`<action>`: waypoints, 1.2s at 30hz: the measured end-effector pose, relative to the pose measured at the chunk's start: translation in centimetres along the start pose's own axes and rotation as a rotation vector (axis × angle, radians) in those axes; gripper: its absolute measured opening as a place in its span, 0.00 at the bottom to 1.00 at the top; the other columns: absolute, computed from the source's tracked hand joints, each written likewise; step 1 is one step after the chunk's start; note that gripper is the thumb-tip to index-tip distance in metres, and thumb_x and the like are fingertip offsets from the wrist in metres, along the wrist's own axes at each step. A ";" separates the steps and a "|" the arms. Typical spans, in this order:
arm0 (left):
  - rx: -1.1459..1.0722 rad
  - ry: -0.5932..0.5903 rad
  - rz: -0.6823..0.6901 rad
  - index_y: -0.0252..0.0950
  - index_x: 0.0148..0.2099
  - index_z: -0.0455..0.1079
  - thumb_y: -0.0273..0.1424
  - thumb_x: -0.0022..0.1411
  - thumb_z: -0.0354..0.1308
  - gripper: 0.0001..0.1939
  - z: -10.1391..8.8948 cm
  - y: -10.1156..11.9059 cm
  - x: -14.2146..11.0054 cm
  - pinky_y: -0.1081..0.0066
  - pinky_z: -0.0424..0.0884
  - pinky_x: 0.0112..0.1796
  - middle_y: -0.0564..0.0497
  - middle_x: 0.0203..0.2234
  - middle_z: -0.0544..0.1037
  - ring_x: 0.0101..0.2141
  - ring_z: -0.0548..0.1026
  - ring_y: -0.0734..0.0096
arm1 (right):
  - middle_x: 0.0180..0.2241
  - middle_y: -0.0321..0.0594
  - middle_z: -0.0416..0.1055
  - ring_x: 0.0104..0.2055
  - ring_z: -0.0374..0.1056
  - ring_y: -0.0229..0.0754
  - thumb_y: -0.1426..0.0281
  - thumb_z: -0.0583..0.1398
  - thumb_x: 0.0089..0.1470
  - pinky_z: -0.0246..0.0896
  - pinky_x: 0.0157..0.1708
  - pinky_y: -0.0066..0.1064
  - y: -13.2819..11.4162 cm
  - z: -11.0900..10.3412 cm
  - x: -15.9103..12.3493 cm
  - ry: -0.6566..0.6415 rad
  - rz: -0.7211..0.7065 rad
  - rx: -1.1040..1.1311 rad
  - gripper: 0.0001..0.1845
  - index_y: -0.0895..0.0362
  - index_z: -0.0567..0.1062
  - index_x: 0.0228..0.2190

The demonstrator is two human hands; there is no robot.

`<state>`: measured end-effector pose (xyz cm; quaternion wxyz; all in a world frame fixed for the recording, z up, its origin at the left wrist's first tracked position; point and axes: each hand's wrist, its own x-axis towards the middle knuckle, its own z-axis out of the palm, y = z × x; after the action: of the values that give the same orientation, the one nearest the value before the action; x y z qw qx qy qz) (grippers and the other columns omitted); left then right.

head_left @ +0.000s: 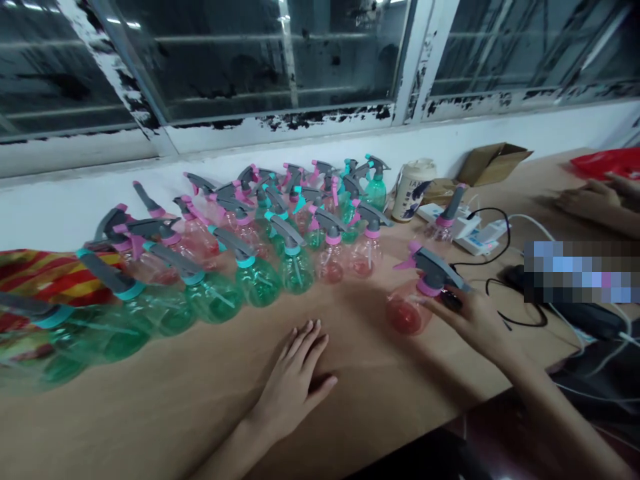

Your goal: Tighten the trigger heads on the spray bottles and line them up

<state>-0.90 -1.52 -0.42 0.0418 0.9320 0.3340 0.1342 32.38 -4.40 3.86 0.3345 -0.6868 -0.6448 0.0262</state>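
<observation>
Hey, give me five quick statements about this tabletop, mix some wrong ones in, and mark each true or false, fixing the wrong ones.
1. The right hand holds a pink spray bottle near its neck. True.
2. The left hand is gripping a bottle. False: it rests on the tabletop with nothing in it.
3. The lidded cup stands to the left of the open cardboard box in the picture. True.
4. The green spray bottles in the front row have pink collars. False: their collars are teal.
5. Another person's hand is visible at the right. True.
</observation>
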 end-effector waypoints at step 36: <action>0.316 0.092 0.090 0.41 0.70 0.40 0.45 0.64 0.53 0.39 -0.3 -1.3 0.2 0.63 0.72 0.48 0.49 0.59 0.65 0.53 0.71 0.59 | 0.39 0.57 0.75 0.42 0.72 0.60 0.49 0.52 0.56 0.65 0.38 0.47 3.7 4.1 11.6 0.205 -0.017 0.057 0.28 0.60 0.69 0.44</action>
<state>-1.62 -0.33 -0.32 -0.1268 0.9338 0.3107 0.1243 35.63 7.99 3.48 0.4183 -0.6706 -0.6119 -0.0289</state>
